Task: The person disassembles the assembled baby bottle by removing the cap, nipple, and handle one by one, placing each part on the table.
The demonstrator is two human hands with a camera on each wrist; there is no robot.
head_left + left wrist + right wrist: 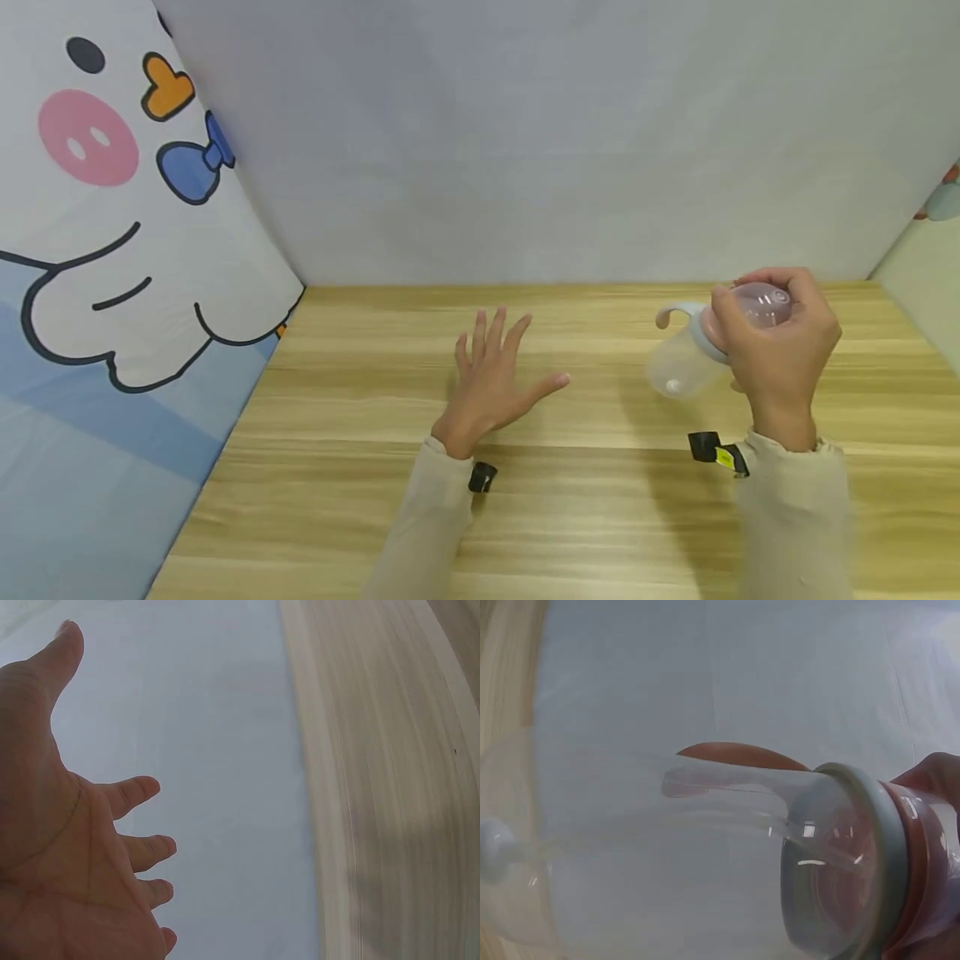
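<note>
R hand [789,358] gripped tilted bottle [682,362] by cap [761,302]; L hand [486,390] spread, holding nothing. Slip onto table [570,525] poss., b/c only cap end was held.

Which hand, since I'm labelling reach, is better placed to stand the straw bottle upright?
Probably the right hand: it grips the tilted straw bottle by its domed lid, while the left hand is empty and farther away.
</note>
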